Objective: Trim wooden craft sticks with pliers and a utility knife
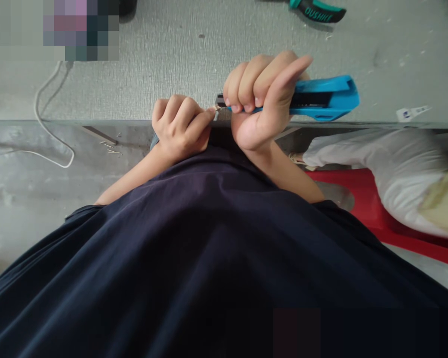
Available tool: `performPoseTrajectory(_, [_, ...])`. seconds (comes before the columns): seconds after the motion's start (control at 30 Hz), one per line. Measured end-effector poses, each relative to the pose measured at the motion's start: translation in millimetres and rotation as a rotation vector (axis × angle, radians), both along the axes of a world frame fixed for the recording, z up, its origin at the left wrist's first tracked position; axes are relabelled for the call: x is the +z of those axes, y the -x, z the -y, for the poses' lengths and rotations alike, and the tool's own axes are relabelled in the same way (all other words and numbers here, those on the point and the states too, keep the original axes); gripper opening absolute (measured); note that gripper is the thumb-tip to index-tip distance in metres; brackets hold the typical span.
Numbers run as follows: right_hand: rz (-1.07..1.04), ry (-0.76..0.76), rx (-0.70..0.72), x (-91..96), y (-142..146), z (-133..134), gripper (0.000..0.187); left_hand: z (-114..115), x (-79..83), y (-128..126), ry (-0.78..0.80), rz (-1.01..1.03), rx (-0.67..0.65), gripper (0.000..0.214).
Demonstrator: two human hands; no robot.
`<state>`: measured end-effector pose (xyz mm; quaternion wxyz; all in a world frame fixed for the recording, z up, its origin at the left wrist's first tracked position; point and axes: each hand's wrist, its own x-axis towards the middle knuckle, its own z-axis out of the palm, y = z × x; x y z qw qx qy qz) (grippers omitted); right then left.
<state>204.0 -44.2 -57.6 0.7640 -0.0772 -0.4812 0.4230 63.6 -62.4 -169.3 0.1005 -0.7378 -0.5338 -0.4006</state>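
So the right hand [265, 97] had four fingers wrapped round a blue utility knife [334, 98], thumb sticking out, with the knife's nose pointing at the left hand [181, 124]. That one was curled up, thumb and forefinger pinching what looked like a tiny piece [218, 107] right between the hands, too small to tell what. All this was at the near edge of the table [171, 49], with some teal-and-black pliers [321, 12] lying beyond the right hand. Looked like mid-trim, honestly. The next move called for a steady pinch and left fingertips kept clear of the nose.
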Motion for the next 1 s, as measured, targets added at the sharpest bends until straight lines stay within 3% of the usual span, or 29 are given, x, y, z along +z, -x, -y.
performPoseTrajectory(0.1, [-0.027, 0.039, -0.037, -2.1, 1.9, -3.0, 0.080, -0.9, 0.1, 1.2, 0.018, 0.013, -0.009, 0.050])
performPoseTrajectory(0.3, [0.002, -0.031, 0.031, -2.8, -2.6, -3.4, 0.078, -3.7, -1.5, 4.2, 0.029, 0.035, -0.032, 0.049])
performPoseTrajectory(0.53, [0.031, 0.024, 0.044, 2.4, -4.4, 3.0, 0.078, -5.0, -0.3, 4.6, 0.095, 0.042, -0.065, 0.051])
performPoseTrajectory(1.0, [-0.028, -0.068, -0.015, -6.8, -2.3, -4.4, 0.076, -6.2, -13.4, 5.2, -0.089, -0.001, -0.085, 0.034])
